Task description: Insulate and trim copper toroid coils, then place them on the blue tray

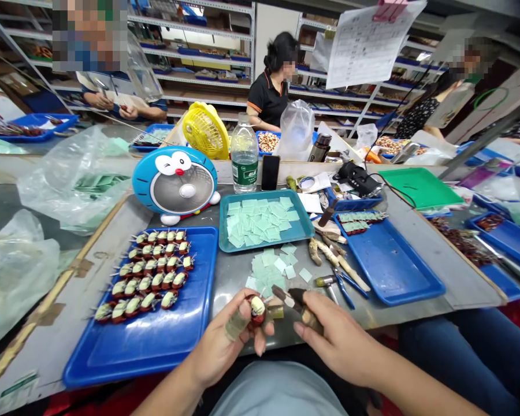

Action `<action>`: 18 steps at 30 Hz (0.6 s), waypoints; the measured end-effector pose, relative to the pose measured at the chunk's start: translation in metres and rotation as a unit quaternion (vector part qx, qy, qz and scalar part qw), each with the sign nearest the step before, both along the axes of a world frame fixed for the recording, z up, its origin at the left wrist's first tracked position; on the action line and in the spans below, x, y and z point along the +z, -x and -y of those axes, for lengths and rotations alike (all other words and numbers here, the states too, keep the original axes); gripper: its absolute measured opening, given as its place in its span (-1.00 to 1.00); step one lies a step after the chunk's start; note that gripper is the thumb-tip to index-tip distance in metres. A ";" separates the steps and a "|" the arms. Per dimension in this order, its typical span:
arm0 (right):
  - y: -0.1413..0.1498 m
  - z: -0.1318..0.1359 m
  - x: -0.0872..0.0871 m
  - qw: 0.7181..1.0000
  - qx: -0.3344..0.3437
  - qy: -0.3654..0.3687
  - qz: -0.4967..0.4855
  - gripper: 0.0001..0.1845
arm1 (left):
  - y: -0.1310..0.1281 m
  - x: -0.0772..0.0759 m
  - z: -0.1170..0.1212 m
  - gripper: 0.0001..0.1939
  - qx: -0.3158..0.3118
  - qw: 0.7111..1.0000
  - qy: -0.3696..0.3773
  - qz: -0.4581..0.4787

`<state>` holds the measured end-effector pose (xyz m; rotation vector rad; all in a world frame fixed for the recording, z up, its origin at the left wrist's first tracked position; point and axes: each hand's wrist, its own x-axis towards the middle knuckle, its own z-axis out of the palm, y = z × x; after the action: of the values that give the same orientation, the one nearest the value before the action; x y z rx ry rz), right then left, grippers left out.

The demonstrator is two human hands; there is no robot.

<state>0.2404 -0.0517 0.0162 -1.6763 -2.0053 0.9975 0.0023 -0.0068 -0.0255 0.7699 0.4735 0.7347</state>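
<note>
My left hand (227,341) holds a small red-and-cream beetle-shaped piece (257,310) between thumb and fingers, and one of its fingers is wrapped in tape. My right hand (340,338) grips a short wooden-handled tool (305,309) with a dark tip, close to the piece but apart from it. Loose pale green paper squares (266,271) lie on the bench just beyond my hands. A blue tray (156,352) at my left holds several rows of similar pieces (149,274). A teal tray (264,242) holds more green squares.
Blue-handled pliers (344,286), a small hammer (325,283) and wooden sticks lie right of the squares, beside an empty-looking blue tray (390,271). A green board, fans, a water bottle and plastic bags stand behind. Co-workers sit beyond, with shelves of trays.
</note>
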 end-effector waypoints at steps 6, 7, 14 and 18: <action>-0.007 -0.013 0.022 0.996 0.082 -0.004 0.042 -0.91 | 0.010 0.002 -0.001 -0.57 -0.005 0.978 -0.157 -0.137; -0.011 -0.014 0.025 0.995 0.077 -0.009 0.059 -0.92 | 0.013 0.004 -0.003 -0.59 0.006 0.961 -0.205 -0.185; -0.013 -0.007 0.029 0.986 0.082 -0.050 0.137 -0.86 | 0.019 0.009 -0.017 -0.68 0.064 0.798 -0.496 -0.336; -0.004 -0.003 0.018 0.976 0.097 -0.103 0.166 -0.90 | 0.017 0.011 -0.017 -0.68 0.083 0.759 -0.545 -0.345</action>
<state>0.2446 -0.0483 0.0345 -1.6418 -2.4306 0.5654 -0.0148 0.0100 -0.0146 2.1780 0.7820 0.8615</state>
